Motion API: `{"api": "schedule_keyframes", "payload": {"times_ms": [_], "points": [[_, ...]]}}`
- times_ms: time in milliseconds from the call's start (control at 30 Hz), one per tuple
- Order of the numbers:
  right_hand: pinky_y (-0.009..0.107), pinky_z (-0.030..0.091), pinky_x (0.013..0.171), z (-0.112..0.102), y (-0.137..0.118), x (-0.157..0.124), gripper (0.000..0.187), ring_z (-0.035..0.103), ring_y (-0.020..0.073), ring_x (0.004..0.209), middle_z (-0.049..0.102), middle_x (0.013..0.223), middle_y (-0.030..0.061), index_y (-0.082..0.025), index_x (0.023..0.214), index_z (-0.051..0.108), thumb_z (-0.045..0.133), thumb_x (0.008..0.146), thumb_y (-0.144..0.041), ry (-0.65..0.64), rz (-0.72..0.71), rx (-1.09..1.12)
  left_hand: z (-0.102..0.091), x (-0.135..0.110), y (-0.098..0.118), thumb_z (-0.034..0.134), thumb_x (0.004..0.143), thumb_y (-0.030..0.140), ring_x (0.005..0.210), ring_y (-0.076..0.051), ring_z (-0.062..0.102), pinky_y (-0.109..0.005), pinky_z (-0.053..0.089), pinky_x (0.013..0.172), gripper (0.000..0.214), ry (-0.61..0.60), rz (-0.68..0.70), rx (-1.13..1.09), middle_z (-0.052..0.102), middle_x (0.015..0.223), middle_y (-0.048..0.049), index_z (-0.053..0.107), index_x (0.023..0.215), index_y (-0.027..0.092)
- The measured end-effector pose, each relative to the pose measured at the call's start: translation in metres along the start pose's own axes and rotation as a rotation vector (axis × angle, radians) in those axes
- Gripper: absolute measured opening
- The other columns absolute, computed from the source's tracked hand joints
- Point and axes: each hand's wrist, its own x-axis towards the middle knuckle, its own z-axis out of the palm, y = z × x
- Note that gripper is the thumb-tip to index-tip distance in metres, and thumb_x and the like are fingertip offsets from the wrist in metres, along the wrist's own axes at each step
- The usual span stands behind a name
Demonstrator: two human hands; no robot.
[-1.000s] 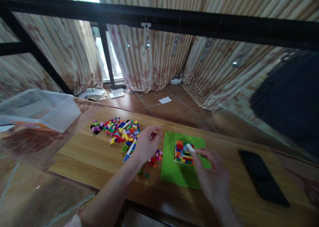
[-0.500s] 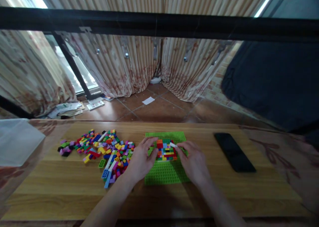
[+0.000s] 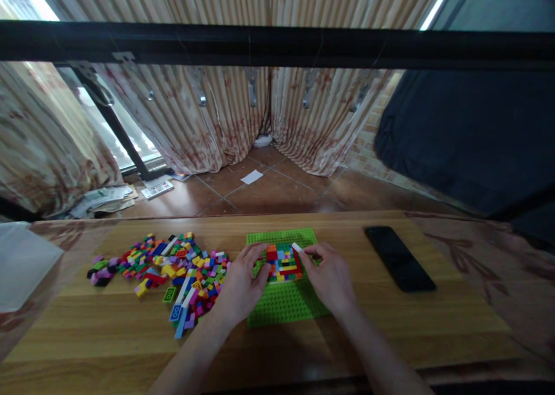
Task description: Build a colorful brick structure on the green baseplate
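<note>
Our hands sit apart, either side of multicoloured brick block (image 3: 284, 264). Right hand (image 3: 332, 276), at block's right, pinches white brick (image 3: 297, 248) by block's far right corner; whether brick touches block, we cannot tell. White brick's long axis slants, far left to near right; right hand nearer. Left hand (image 3: 243, 279) curls at block's left edge; whether gripping, we cannot tell. Green baseplate (image 3: 284, 305) under block. Loose bricks (image 3: 186, 269) left of block, black phone (image 3: 399, 259) right.
</note>
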Motion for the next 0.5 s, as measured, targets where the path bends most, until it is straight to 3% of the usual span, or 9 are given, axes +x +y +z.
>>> {"api": "schedule_keyframes", "payload": {"times_ms": [500], "points": [[0.032, 0.046, 0.071, 0.003, -0.0066, -0.0004, 0.017, 0.06, 0.0186, 0.076, 0.066, 0.079, 0.0034, -0.022, 0.076, 0.069, 0.059, 0.081, -0.036, -0.029, -0.055, 0.118, 0.0003, -0.0008, -0.0016, 0.052, 0.083, 0.014, 0.102, -0.02, 0.062, -0.037, 0.051, 0.09, 0.03, -0.007, -0.013, -0.007, 0.064, 0.114, -0.0077, 0.06, 0.112, 0.02]]}}
